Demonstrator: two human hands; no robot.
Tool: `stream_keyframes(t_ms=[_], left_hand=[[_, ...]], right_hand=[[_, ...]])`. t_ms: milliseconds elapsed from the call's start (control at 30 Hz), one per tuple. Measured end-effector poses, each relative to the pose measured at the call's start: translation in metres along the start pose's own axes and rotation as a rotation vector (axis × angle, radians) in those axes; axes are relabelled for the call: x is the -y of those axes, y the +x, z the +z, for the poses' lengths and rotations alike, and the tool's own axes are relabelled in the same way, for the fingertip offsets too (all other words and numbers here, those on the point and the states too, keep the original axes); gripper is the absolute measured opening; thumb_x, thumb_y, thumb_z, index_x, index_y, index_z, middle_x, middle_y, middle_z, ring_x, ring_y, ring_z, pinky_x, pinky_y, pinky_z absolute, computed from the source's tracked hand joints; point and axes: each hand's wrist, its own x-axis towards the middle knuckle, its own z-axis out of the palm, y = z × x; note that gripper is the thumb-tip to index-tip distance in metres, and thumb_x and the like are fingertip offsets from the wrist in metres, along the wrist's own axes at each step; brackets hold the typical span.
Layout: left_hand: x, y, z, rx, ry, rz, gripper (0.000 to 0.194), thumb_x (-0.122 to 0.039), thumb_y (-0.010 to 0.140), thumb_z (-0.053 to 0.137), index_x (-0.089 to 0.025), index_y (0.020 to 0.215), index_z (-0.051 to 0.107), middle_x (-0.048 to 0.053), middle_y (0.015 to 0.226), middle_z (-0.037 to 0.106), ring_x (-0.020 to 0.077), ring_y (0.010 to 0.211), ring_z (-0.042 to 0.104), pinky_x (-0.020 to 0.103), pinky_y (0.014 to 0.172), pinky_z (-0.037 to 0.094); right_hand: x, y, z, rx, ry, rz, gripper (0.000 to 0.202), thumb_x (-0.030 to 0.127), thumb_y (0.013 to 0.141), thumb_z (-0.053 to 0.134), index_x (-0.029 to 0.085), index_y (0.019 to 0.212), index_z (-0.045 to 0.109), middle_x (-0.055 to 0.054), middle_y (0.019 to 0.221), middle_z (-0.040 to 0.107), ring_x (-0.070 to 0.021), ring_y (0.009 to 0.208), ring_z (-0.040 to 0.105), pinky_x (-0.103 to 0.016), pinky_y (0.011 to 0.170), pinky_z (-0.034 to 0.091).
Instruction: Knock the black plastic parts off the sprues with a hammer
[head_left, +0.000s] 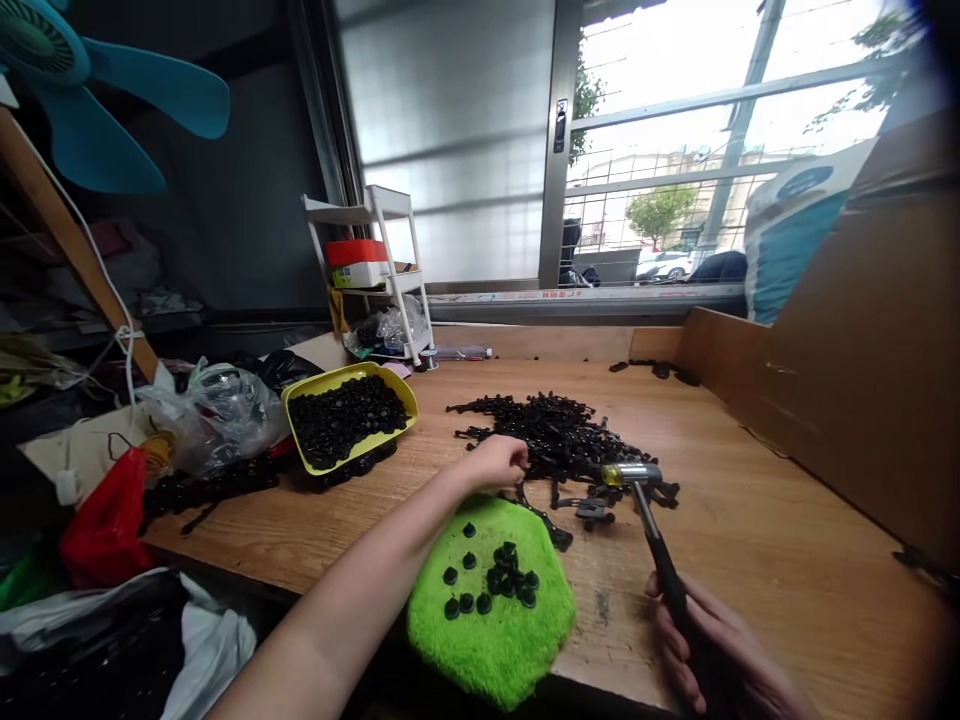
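Note:
My left hand [496, 464] is closed at the near left edge of a heap of small black parts [559, 425]; its fingers are curled downward, and whatever they grip is hidden. In my right hand [720, 640] is a hammer [651, 525] with a black handle, its silver and yellow head raised over the right side of the heap. Between my arms lies a fuzzy green pad [487, 650]. Several round black pieces with short stems [510, 575] rest on it, some bunched together and others apart on the left.
A yellow tray [300, 450] full of small black pieces stands left on the wooden table [735, 560]. Behind it is a white shelf rack [401, 285]. Plastic bags [232, 410] crowd the left; a cardboard sheet [862, 380] borders the right. A blue fan [112, 90] hangs upper left.

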Motion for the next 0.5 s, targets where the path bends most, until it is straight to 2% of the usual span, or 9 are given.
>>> stream_keyframes(t_ms=[133, 233, 333, 500], left_hand=[[0.014, -0.011, -0.008, 0.111, -0.064, -0.088, 0.016, -0.018, 0.054, 0.062, -0.015, 0.07, 0.062, -0.001, 0.062, 0.058, 0.0114, 0.056, 0.049, 0.021, 0.05, 0.033], [0.017, -0.017, -0.004, 0.137, -0.16, -0.142, 0.013, -0.016, 0.054, 0.06, -0.014, 0.067, 0.063, -0.001, 0.059, 0.058, 0.0103, 0.054, 0.049, 0.02, 0.049, 0.033], [0.019, -0.021, 0.002, 0.092, -0.28, -0.2, 0.013, -0.014, 0.056, 0.058, -0.012, 0.068, 0.063, -0.001, 0.06, 0.059, 0.0094, 0.054, 0.05, 0.019, 0.05, 0.035], [0.035, -0.031, 0.003, -0.059, -0.491, -0.283, 0.012, -0.011, 0.061, 0.054, -0.01, 0.071, 0.06, 0.001, 0.06, 0.059, 0.0078, 0.051, 0.051, 0.019, 0.051, 0.04]], right_hand=[[-0.001, 0.003, -0.005, 0.039, -0.005, 0.021, 0.031, 0.048, 0.082, 0.053, 0.022, 0.098, 0.049, 0.001, 0.064, 0.044, -0.0115, 0.047, 0.04, -0.021, 0.04, 0.033], [-0.002, 0.003, -0.007, 0.044, -0.001, 0.023, 0.031, 0.048, 0.082, 0.052, 0.022, 0.098, 0.048, 0.001, 0.065, 0.043, -0.0119, 0.048, 0.041, -0.021, 0.039, 0.033], [-0.002, 0.003, -0.007, 0.038, 0.0, 0.024, 0.031, 0.048, 0.082, 0.053, 0.022, 0.098, 0.048, 0.001, 0.064, 0.043, -0.0121, 0.048, 0.041, -0.021, 0.04, 0.033], [-0.002, 0.001, -0.006, 0.028, 0.013, 0.031, 0.03, 0.047, 0.082, 0.052, 0.021, 0.098, 0.048, 0.001, 0.064, 0.043, -0.0113, 0.047, 0.038, -0.021, 0.04, 0.033]])
